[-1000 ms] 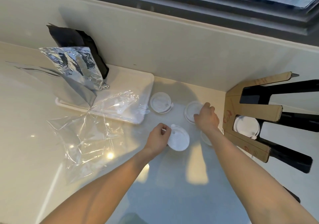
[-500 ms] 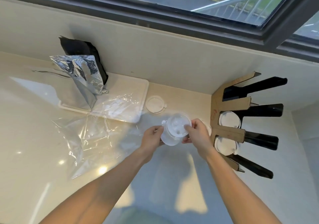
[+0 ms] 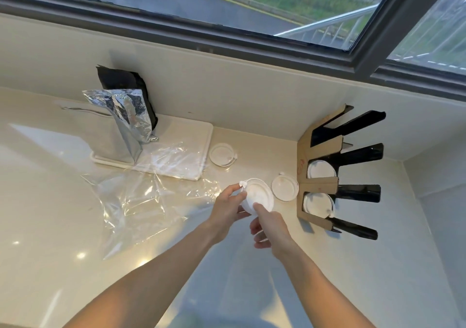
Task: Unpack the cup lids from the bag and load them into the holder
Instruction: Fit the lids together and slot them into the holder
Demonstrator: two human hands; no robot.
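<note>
Nearest, right hand point(image 3: 271, 229) and left hand point(image 3: 228, 209) raised over the counter point(image 3: 340, 277), both pinching a small stack of white cup lids point(image 3: 258, 199): left fingers on its near-left edge, right fingertips on its lower rim; just beyond, one loose lid point(image 3: 285, 187) flat beside the cardboard holder point(image 3: 319, 185); further left, another lid point(image 3: 222, 154) by the white tray point(image 3: 199, 138); emptied clear bag point(image 3: 136, 201) spread across counter and tray; foil pouch point(image 3: 126, 120) upright behind. Apparently partway through: two slots point(image 3: 319, 188) already showing lids, upper slots seemingly bare; held stack and two loose lids yet to load.
</note>
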